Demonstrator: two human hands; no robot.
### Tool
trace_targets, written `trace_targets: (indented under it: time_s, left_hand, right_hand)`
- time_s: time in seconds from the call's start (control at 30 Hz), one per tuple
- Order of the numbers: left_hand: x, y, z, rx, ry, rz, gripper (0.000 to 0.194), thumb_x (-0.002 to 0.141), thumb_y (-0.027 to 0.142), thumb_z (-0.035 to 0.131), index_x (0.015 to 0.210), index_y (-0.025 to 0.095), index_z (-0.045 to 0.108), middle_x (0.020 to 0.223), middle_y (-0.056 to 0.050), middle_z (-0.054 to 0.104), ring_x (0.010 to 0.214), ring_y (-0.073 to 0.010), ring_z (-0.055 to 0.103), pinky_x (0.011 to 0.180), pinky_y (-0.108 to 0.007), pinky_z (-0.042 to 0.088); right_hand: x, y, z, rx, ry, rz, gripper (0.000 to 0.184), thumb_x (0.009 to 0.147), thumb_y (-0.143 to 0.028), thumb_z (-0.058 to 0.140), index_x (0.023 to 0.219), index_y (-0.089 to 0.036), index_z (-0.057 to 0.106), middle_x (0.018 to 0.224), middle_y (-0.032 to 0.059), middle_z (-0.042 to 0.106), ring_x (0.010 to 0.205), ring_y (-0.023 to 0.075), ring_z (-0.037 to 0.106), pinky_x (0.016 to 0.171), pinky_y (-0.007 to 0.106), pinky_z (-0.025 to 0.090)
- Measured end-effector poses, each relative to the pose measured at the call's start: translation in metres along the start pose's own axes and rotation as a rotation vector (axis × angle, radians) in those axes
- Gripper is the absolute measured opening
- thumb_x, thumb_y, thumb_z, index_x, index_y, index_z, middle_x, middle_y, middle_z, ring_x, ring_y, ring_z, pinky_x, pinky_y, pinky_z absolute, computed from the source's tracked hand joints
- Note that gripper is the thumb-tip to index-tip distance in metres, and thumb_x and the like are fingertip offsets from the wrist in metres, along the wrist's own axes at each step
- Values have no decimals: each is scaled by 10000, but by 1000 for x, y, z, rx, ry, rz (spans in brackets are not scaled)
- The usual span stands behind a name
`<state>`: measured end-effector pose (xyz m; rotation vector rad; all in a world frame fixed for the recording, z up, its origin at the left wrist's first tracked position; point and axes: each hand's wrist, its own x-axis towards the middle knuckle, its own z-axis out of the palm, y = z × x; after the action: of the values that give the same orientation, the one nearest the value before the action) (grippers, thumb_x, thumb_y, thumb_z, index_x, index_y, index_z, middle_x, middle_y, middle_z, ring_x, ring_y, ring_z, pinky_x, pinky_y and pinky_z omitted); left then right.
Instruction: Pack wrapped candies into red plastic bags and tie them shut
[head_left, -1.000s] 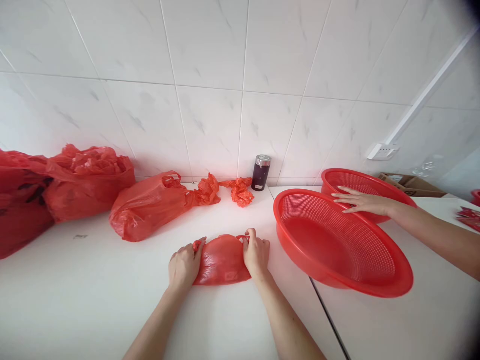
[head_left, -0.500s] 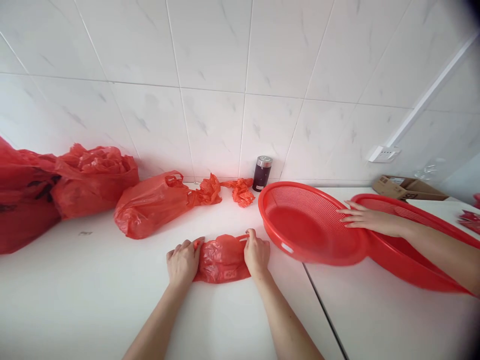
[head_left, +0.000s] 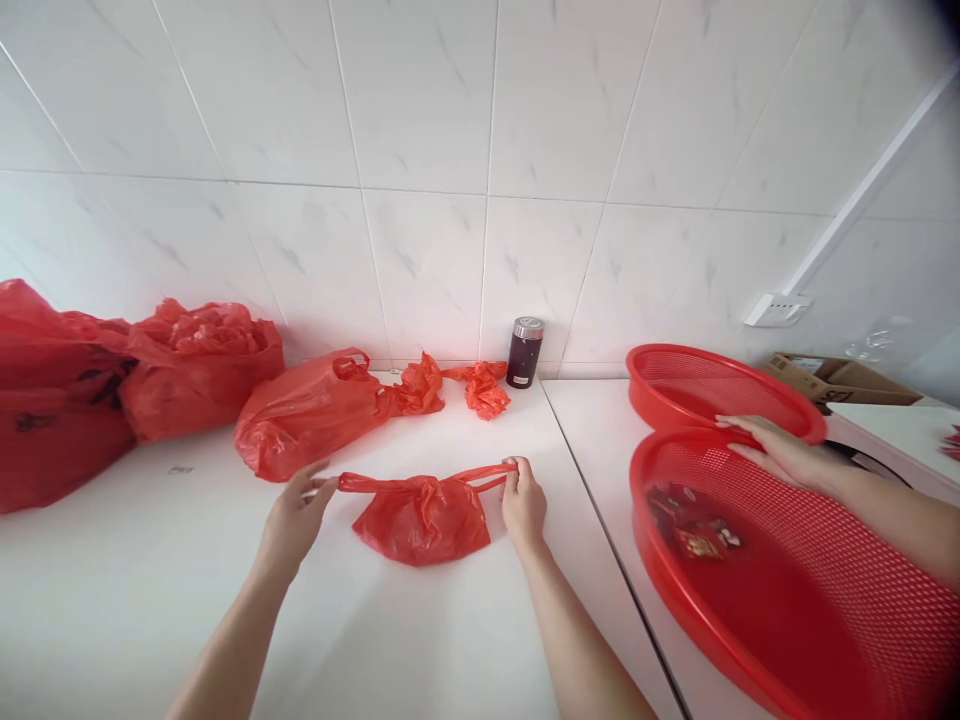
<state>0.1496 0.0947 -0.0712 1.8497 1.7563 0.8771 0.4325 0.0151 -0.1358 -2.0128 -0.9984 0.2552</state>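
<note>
A small red plastic bag (head_left: 424,525) lies on the white table, gathered at its top with its handles stretched out to both sides. My left hand (head_left: 294,520) is at the end of the left handle, its thumb and fingertips closed on the tip. At the other side, my right hand (head_left: 523,505) pinches the right handle between thumb and fingers. What the bag contains is hidden by the plastic.
Full red bags (head_left: 199,385) and a lying red bag (head_left: 307,415) line the left wall side. A dark flask (head_left: 524,355) stands behind. At right, another person's hand (head_left: 780,450) touches a red basket (head_left: 652,545) holding small packets; a second red basket (head_left: 637,385) sits behind.
My hands have moved apart, the left one furthest, drawing out the bag's handles and gathering its top. The other person's baskets have shifted: one went back right, the other came forward.
</note>
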Motion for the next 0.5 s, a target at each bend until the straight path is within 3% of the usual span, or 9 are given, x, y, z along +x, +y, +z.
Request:
trace_targets:
  time_s: [0.07, 0.13, 0.2, 0.3, 0.4, 0.5]
  left_hand:
    - [-2, 23, 3, 22, 6, 140, 494, 866, 488, 391, 1261, 228, 533, 1254, -93, 609, 1092, -261, 592, 859, -365, 483]
    - [-5, 46, 16, 55, -113, 308, 393, 855, 460, 467, 1186, 285, 589, 1322, -40, 567, 1212, -236, 510, 953, -336, 431]
    - [-7, 66, 35, 116, -304, 425, 274, 782, 397, 622, 1034, 300, 668, 1206, -12, 643, 1168, -234, 542, 973, -346, 417]
    - [-1, 84, 49, 246, -513, 437, 179, 750, 329, 710, 883, 212, 687, 900, -29, 697, 894, -221, 635, 864, -420, 474]
    - [13, 85, 24, 307, -589, 383, 210, 850, 357, 631, 909, 156, 648, 877, -29, 660, 787, -174, 617, 754, -381, 507]
    - [26, 70, -34, 285, -586, 294, 175, 819, 319, 662, 865, 154, 628, 839, -2, 634, 717, -146, 580, 659, -301, 477]
  right_hand:
    - [0, 1, 0, 63, -8, -3, 311, 934, -287, 295, 1063, -256, 576, 612, -27, 623, 612, 188, 600, 586, 256, 366]
    - [0, 2, -1, 123, -10, -10, 299, 925, -312, 308, 1055, -257, 572, 574, -38, 598, 615, 191, 598, 603, 260, 377]
    - [-2, 2, -2, 184, -7, -14, 299, 923, -337, 306, 1056, -250, 560, 563, -45, 582, 607, 185, 594, 612, 260, 390]
    - [-5, 2, -8, 263, -20, -27, 308, 912, -404, 337, 1069, -235, 540, 566, -56, 563, 562, 169, 568, 587, 253, 400]
    - [-7, 1, -13, 309, -73, -49, 354, 851, -492, 467, 1077, -230, 542, 559, -71, 535, 544, 160, 544, 567, 243, 398]
    - [-6, 0, -13, 313, -137, -74, 394, 799, -568, 544, 1015, -239, 568, 541, -81, 503, 546, 152, 536, 573, 235, 389]
